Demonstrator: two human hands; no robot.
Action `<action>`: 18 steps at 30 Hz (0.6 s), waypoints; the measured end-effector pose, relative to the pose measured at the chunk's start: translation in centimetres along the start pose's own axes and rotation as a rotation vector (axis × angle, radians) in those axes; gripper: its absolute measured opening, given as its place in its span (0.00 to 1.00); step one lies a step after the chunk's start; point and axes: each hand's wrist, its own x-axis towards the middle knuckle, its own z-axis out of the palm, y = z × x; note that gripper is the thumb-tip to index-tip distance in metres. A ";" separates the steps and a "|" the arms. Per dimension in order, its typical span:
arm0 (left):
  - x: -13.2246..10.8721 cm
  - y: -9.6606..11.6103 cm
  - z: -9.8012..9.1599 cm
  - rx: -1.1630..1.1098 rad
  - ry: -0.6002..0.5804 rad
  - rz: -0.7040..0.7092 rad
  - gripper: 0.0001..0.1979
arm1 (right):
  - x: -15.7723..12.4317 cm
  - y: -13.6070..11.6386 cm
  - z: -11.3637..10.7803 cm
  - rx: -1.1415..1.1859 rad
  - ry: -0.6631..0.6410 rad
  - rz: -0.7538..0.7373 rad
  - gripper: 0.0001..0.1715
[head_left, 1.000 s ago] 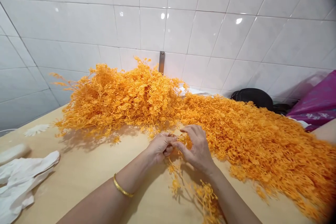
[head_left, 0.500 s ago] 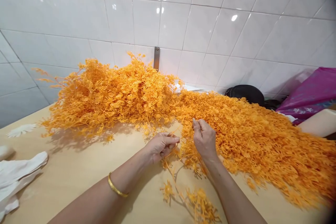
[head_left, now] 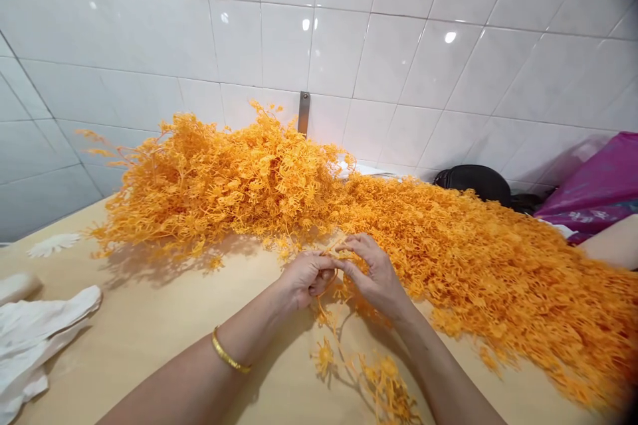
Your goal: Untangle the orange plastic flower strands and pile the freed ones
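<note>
Orange sprig [head_left: 336, 339], thin-stemmed, in left hand [head_left: 306, 282], right at centre of view. Left thumb and forefinger pressed together on upper stem, other fingers curled into palm. Below that grip: stem slanting down and to the right over pale wood-look table [head_left: 184, 325], side flower partway along, fuller flower cluster [head_left: 386, 382] at lower end, near bottom edge of view. Shadow just beside it on tabletop.

Right hand [head_left: 371, 272] right up against left, fingers bent, thumb tip at left fingertips. Narrow rounded gap between right thumb and forefinger, bits of orange visible through and below it. Can't tell if pinching part of stem or only touching; tips too small and overlapped. Gold bracelet [head_left: 229, 353] on left wrist.

Behind hands, two joined masses of same orange stuff: taller, loose heap [head_left: 224, 192] to the left, with stray stems poking out at far left; lower, denser spread [head_left: 478, 265] running right and toward near edge, close to right forearm.

Far left of table: white crumpled cloth [head_left: 44, 332], pale rounded object [head_left: 17, 287] just beyond, flat white petal-like piece [head_left: 54, 245] farther back. Along back: glossy white tiled wall [head_left: 393, 60], upright metal strip [head_left: 304, 114] behind heap, black rounded case [head_left: 473, 181], purple fabric-like item [head_left: 588, 186] at right.
</note>
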 end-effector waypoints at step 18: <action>0.0 0.2 0.1 0.002 -0.093 0.093 0.13 | 0.6 2.4 -0.1 0.334 0.774 0.516 0.18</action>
